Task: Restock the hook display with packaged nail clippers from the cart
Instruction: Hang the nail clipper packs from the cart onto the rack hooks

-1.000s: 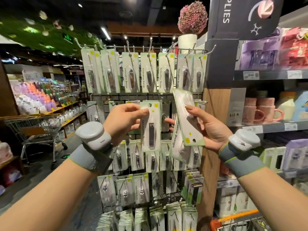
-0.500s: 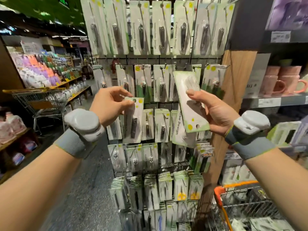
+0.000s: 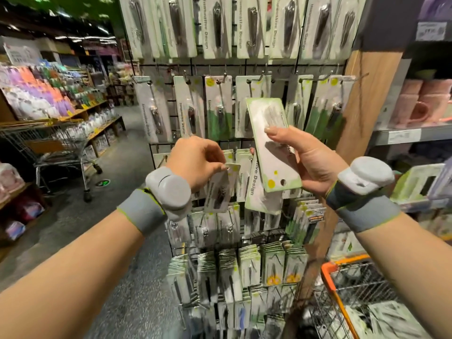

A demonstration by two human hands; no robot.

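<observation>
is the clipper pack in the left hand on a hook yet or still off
Cannot tell. The left hand pinches the top of the nail clipper pack at the display's third row, but fingers and blur hide any hook.

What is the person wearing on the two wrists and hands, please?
Both forearms are bare. Each wrist has a grey elastic band edged in yellow-green, and a rounded light-grey plastic device sits by it. The right wrist's band has a darker part; its device looks whiter. No gloves.

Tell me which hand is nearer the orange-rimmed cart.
Right. The right hand, holding a stack of packs, is above the cart; the left hand is farther left, across the display.
</observation>
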